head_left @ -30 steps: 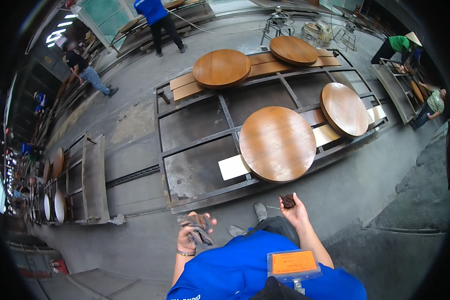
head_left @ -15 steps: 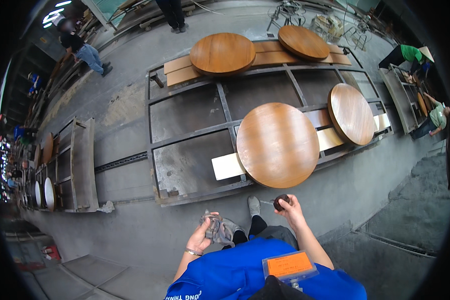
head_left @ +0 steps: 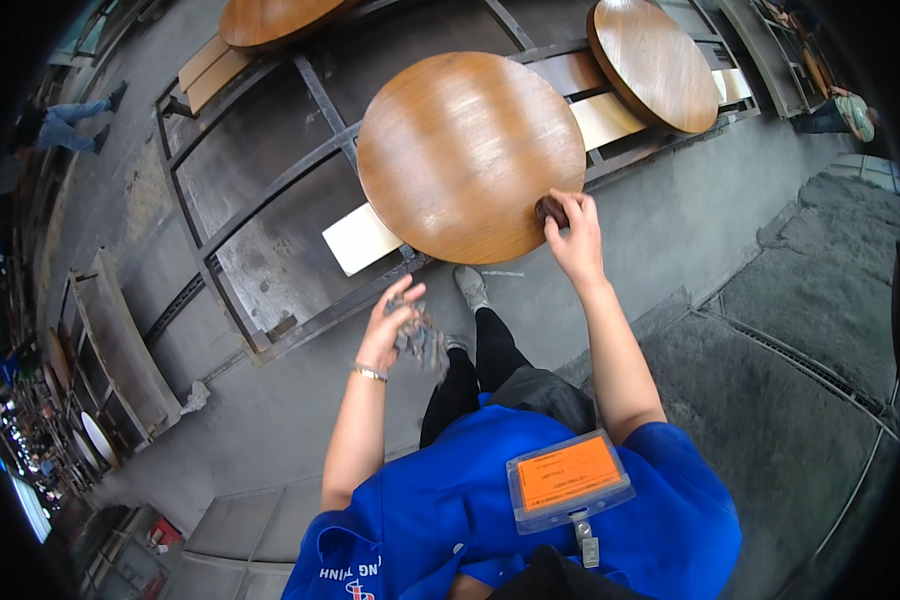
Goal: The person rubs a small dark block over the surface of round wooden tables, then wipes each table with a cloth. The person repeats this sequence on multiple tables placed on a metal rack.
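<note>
In front of me a round brown wooden tabletop (head_left: 460, 150) lies on boards across a dark metal frame (head_left: 317, 92). My right hand (head_left: 579, 242) grips a dark brown rounded pad (head_left: 550, 211) at the tabletop's near right edge; whether the pad presses on the wood I cannot tell. My left hand (head_left: 380, 332) is closed around a crumpled, multicoloured rag (head_left: 422, 342), off the near left side of the tabletop. Part of the rag hangs below the fingers, slightly blurred.
Another round top (head_left: 655, 65) rests to the right, and one more (head_left: 275, 20) at the far left. A pale board (head_left: 361, 240) sticks out beneath the nearest top. A second metal frame (head_left: 120, 340) stands at left. People are at the left (head_left: 70, 125) and right (head_left: 855, 115).
My view has tilted down and moved closer to the tabletop. My right hand has reached forward with the pad to its edge. The left hand has risen with the rag.
</note>
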A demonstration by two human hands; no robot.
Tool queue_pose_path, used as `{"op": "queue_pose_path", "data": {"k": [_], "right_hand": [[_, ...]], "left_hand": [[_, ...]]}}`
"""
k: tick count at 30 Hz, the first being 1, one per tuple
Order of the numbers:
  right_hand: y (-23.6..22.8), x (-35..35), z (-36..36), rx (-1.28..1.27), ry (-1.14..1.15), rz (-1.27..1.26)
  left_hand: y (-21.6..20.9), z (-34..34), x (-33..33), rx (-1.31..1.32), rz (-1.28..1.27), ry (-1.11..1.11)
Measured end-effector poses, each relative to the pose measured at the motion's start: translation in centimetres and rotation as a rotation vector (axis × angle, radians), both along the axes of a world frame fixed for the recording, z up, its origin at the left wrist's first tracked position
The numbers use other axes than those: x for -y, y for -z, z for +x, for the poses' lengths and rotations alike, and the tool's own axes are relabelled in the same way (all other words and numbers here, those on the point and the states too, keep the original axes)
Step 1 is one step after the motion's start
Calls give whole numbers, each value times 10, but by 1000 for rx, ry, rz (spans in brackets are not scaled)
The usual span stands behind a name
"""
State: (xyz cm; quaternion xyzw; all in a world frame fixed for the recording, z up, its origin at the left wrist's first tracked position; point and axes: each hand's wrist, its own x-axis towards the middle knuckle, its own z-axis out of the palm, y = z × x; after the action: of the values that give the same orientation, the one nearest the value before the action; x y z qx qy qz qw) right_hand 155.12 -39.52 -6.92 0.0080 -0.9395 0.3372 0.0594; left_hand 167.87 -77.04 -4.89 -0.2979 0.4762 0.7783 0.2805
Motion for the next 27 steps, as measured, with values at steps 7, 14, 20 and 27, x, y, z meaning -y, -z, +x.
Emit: {"op": "queue_pose_path", "data": {"k": [7,14,20,27], "right_hand": [[-13,79,13,-100,53,155],[-23,92,12,-99,-76,123],[-23,112,7,-91,88,123],[-13,136,14,-136,-26,70]], "left_hand": [[10,-38,-28,-37,144,-33],[14,-36,-29,-9,214,-103],[19,-34,-26,-23,230,-75],[17,-36,-16,-43,222,-110]]}}
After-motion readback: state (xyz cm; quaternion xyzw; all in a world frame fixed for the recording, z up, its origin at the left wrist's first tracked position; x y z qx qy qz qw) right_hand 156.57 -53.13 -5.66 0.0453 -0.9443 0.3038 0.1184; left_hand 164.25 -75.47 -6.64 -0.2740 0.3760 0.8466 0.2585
